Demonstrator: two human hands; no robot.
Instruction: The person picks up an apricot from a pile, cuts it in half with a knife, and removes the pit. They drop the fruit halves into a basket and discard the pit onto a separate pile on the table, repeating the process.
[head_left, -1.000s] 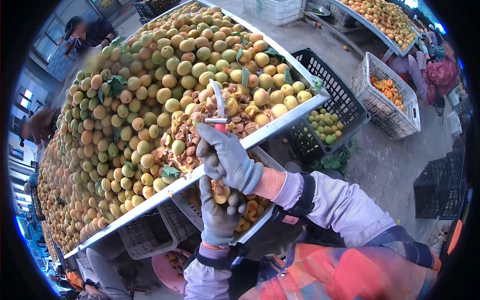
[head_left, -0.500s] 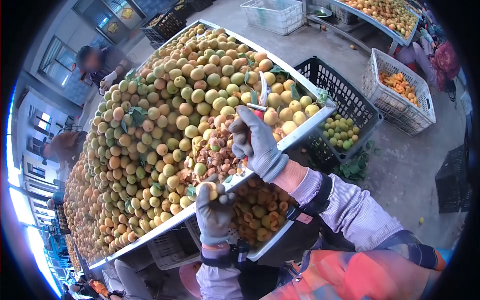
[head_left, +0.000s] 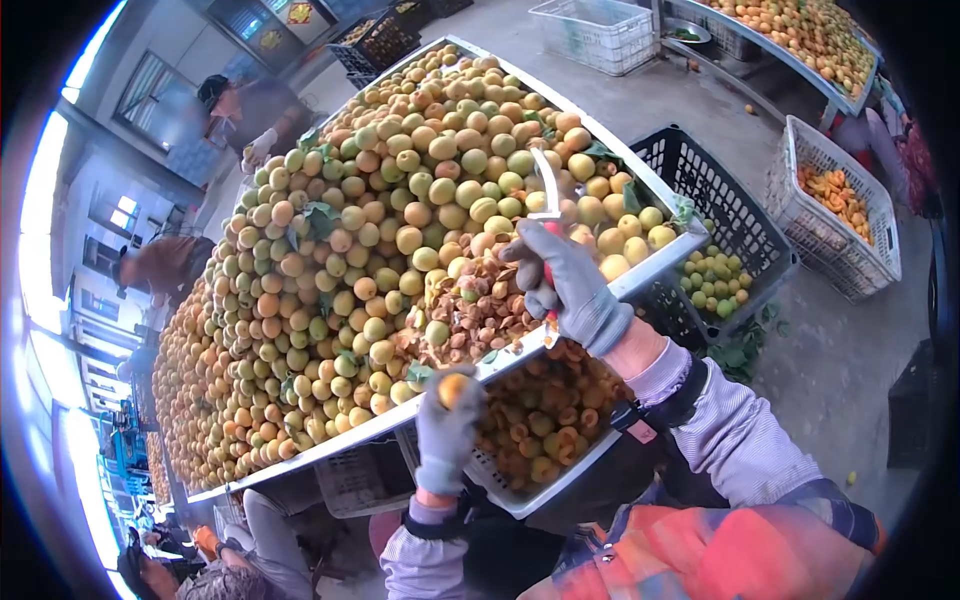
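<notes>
My right hand (head_left: pixel 575 290), in a grey glove, is closed around the red handle of a curved knife (head_left: pixel 547 190) whose pale blade points up over the fruit. A yellow-orange apricot (head_left: pixel 453 390) sits in the fingers of my left hand (head_left: pixel 446 430), also gloved, at the near edge of the table (head_left: pixel 340 442). Between the hands lies a heap of brown pits (head_left: pixel 490 297) on the tabletop. Whole apricots (head_left: pixel 350 260) are piled over the rest of it. Below the edge, a crate (head_left: pixel 530 500) holds apricot halves (head_left: pixel 555 425).
At the right stand a black crate (head_left: pixel 765 235) with green fruit (head_left: pixel 715 280) and a white crate (head_left: pixel 880 262) with orange pieces. An empty white crate (head_left: pixel 600 35) is farther back. Several people work around, one person (head_left: pixel 262 110) across the table.
The view has shifted, so the table appears farther right and lower. My left hand has turned, showing the apricot's orange side. The knife remains in my right hand.
</notes>
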